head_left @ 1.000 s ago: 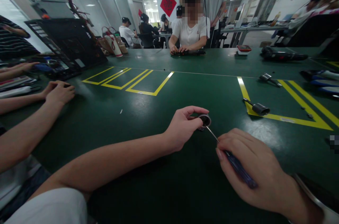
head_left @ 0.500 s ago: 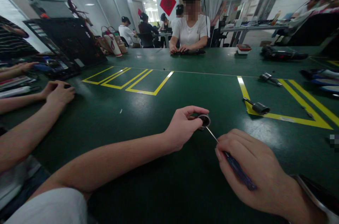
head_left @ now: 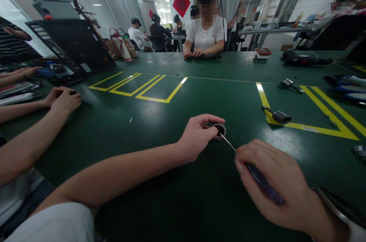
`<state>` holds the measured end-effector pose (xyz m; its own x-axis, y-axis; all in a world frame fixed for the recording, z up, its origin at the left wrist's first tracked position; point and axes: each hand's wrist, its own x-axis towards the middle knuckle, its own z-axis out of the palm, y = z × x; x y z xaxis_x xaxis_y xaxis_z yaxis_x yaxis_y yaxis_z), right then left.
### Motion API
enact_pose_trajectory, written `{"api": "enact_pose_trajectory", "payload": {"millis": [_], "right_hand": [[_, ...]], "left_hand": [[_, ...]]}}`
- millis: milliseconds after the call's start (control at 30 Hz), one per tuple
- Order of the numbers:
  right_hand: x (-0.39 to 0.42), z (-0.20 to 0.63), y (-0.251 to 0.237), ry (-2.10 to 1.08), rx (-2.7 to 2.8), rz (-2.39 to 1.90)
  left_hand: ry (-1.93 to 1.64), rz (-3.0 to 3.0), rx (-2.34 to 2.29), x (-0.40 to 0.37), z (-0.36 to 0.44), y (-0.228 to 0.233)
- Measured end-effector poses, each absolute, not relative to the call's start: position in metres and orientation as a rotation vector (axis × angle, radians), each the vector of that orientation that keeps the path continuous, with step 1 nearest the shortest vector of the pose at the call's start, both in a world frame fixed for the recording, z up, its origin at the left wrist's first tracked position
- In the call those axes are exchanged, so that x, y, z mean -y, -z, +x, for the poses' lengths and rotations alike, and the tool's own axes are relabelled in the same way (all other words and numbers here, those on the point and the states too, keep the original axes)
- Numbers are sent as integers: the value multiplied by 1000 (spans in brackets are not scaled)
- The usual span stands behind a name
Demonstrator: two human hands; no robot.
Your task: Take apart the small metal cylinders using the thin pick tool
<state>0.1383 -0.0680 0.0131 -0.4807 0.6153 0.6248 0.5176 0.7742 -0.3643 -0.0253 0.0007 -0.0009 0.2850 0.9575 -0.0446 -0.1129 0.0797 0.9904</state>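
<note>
My left hand [head_left: 198, 137] is closed around a small round metal part [head_left: 222, 126], thumb on the near side and index finger over the top. The part's open, dark end faces me and to the right. My right hand [head_left: 274, 181] grips a screwdriver with a dark blue-purple handle [head_left: 264, 184]. Its thin shaft [head_left: 228, 142] slants up to the left, and the tip is at the opening of the metal part. Whether the tip touches anything inside cannot be seen.
On the green table [head_left: 143, 135], a dark cylindrical part with a thin shaft [head_left: 281, 117] lies on yellow tape. A similar part [head_left: 290, 84] lies behind it. Another person's hands [head_left: 65, 99] rest at the left. A person [head_left: 204, 36] sits across, near a red-and-white box [head_left: 263, 53].
My right hand and the screwdriver have shifted slightly to the right and toward me. The left hand and the metal part have barely moved.
</note>
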Motion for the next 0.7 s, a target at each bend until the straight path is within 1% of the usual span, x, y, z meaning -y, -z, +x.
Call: {"api": "enact_pose_trajectory", "payload": {"millis": [233, 300, 433, 500, 600, 700], "right_hand": [[70, 150, -10, -325, 1843, -945], [65, 152, -5, -491, 1711, -1022], [50, 151, 6, -987, 1418, -1226], [44, 149, 10, -1124, 1320, -1273], [40, 147, 12, -1187, 1296, -1314], [42, 146, 12, -1183, 1340, -1346]], "left_hand": [[-988, 1206, -927, -6, -30, 5], [-990, 1202, -932, -6, -30, 4], [-1025, 1185, -954, -7, -29, 3], [-1044, 1169, -971, -8, -28, 2], [-1054, 1157, -980, -9, -27, 3], [-1061, 1150, -986, -9, -27, 2]]}}
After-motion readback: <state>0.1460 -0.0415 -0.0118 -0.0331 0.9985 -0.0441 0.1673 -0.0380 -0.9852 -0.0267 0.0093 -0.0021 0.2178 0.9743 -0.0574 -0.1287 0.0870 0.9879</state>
